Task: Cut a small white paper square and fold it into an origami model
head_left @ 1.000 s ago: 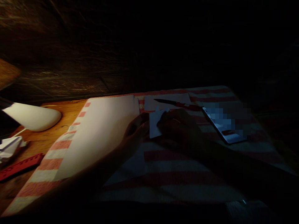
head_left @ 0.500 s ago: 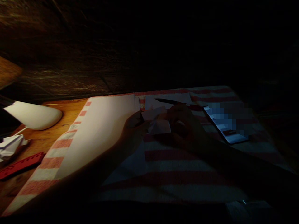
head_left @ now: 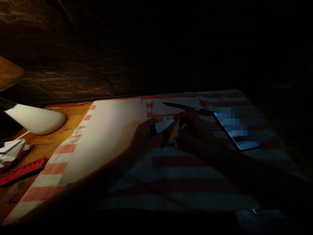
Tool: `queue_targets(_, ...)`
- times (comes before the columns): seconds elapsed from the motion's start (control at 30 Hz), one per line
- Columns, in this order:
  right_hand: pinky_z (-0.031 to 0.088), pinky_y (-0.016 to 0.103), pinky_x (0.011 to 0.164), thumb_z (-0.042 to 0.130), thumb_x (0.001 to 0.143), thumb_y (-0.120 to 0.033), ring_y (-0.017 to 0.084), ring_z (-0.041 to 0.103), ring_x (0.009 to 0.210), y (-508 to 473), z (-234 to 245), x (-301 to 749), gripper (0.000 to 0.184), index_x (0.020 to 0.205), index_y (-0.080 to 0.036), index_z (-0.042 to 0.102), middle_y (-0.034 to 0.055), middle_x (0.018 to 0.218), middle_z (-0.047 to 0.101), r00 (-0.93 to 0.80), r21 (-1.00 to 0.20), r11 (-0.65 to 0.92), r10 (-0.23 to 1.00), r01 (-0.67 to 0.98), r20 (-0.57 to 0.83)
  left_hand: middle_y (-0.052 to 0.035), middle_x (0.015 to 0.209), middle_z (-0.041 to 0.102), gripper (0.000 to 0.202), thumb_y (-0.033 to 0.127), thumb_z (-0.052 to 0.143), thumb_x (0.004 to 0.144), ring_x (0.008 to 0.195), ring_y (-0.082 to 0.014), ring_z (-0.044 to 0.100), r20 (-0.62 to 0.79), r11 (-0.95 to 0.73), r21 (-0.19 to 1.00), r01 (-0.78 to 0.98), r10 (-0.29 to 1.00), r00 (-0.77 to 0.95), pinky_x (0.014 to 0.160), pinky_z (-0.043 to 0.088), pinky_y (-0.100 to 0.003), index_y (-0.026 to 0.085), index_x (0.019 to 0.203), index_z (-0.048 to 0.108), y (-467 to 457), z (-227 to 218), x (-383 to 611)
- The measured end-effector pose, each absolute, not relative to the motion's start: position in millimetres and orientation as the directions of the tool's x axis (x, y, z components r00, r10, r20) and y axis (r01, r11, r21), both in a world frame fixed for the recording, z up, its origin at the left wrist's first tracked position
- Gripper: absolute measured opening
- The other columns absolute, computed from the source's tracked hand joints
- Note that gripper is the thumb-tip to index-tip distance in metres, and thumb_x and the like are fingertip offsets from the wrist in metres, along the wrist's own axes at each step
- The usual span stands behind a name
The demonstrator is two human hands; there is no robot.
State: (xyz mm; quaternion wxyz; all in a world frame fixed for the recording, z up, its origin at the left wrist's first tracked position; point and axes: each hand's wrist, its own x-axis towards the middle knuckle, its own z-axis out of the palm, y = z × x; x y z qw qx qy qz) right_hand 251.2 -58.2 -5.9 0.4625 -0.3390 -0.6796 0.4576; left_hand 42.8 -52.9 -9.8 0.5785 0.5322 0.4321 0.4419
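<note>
The scene is very dark. My left hand (head_left: 144, 135) and my right hand (head_left: 193, 132) meet over a red-and-white striped cloth (head_left: 190, 169), both pinching a small folded piece of white paper (head_left: 167, 129). The paper is lifted a little off the cloth and its flaps stick up between my fingers. Just behind my hands lie scissors (head_left: 186, 107) with red handles on a small white sheet (head_left: 158, 107).
A large white sheet (head_left: 107, 133) lies to the left on the cloth. A phone (head_left: 234, 130) with a lit screen lies to the right. On the wooden table at the left are a white lamp head (head_left: 34, 119), crumpled paper (head_left: 11, 151) and a red ruler (head_left: 23, 169).
The small paper has been turned and refolded between my fingers; it stood as a flat upright piece, then lay lower, and now shows a folded flap. Both hands stayed in place.
</note>
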Motion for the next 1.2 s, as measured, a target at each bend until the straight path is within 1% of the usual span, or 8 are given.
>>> queue_targets(0.13,0.054,0.032,0.071,0.081,0.08,-0.03,0.017,0.063,0.085,-61.4,-7.7,245.5,0.054,0.124,-0.028,0.05,0.0019,0.104,0.063,-0.351,-0.979,0.152,0.917,-0.134,0.19,0.0002,0.072,0.069,0.034,0.024,0.084,0.064,0.056,-0.0109,0.063,-0.054,0.072,0.995,-0.068,0.968,0.245,0.049,0.05,-0.019,0.015,0.089,0.062,-54.6,-6.7,44.3)
queue_targets(0.27,0.054,0.032,0.07,0.083,0.078,-0.027,0.017,0.064,0.083,-61.7,-8.3,242.6,0.055,0.122,-0.028,0.049,0.0,0.098,0.062,-0.373,-0.972,0.049,0.918,-0.232,0.135,0.0023,0.068,0.066,0.032,0.023,0.081,0.063,0.051,-0.009,0.058,-0.081,0.102,0.993,-0.062,0.957,0.278,0.045,0.047,-0.018,0.016,0.085,0.058,-55.4,-3.3,45.0)
queue_targets(0.47,0.053,0.033,0.077,0.085,0.076,-0.027,0.018,0.063,0.091,-59.5,-11.5,242.9,0.05,0.115,-0.025,0.055,0.0023,0.1,0.063,-0.402,-0.968,0.111,0.894,-0.225,0.196,0.0,0.078,0.067,0.034,0.019,0.077,0.062,0.064,-0.0126,0.064,-0.096,0.106,0.994,-0.023,0.961,0.258,0.051,0.051,-0.019,0.015,0.091,0.06,-54.3,-6.4,44.2)
queue_targets(0.77,0.052,0.035,0.079,0.082,0.08,-0.034,0.017,0.06,0.084,-59.6,-8.1,241.9,0.032,0.099,-0.022,0.059,0.0003,0.091,0.06,-0.357,-0.975,0.053,0.925,-0.215,0.129,0.0008,0.073,0.066,0.029,0.026,0.077,0.073,0.055,-0.0082,0.058,-0.021,0.04,0.997,-0.062,0.959,0.283,0.045,0.044,-0.016,0.015,0.096,0.062,-54.7,-9.3,42.5)
queue_targets(0.87,0.053,0.034,0.078,0.081,0.081,-0.032,0.017,0.06,0.085,-60.9,-8.3,242.5,0.032,0.103,-0.023,0.059,0.0008,0.093,0.061,-0.344,-0.979,0.084,0.928,-0.184,0.144,0.0002,0.077,0.067,0.037,0.019,0.077,0.066,0.063,-0.0112,0.062,0.0,0.014,0.999,-0.04,0.947,0.322,0.052,0.05,-0.018,0.015,0.1,0.064,-55.0,-8.3,43.0)
queue_targets(0.97,0.052,0.029,0.067,0.081,0.08,-0.03,0.014,0.06,0.078,-62.0,-9.0,243.2,0.043,0.115,-0.025,0.056,0.002,0.103,0.062,-0.339,-0.987,0.112,0.929,-0.119,0.147,0.003,0.072,0.063,0.034,0.01,0.072,0.061,0.06,-0.0099,0.058,0.012,-0.025,0.999,0.031,0.935,0.355,0.05,0.047,-0.017,0.015,0.094,0.065,-57.2,-6.4,44.7)
queue_targets(1.07,0.051,0.026,0.062,0.081,0.08,-0.03,0.011,0.059,0.073,-61.7,-9.0,243.9,0.047,0.117,-0.026,0.053,0.0031,0.113,0.06,-0.306,-0.987,0.148,0.939,-0.06,0.159,0.0032,0.068,0.061,0.024,0.015,0.069,0.067,0.055,-0.009,0.056,0.004,-0.006,1.0,0.003,0.921,0.39,0.047,0.045,-0.017,0.016,0.091,0.064,-60.3,-3.6,46.1)
queue_targets(1.2,0.051,0.026,0.062,0.077,0.084,-0.032,0.011,0.06,0.074,-60.3,-9.6,244.8,0.04,0.115,-0.026,0.054,0.0028,0.111,0.06,-0.3,-0.982,0.183,0.935,-0.048,0.189,0.0016,0.068,0.061,0.018,0.022,0.067,0.074,0.052,-0.0097,0.058,-0.049,0.071,0.997,-0.042,0.922,0.385,0.045,0.047,-0.019,0.015,0.089,0.061,-60.9,-0.5,45.9)
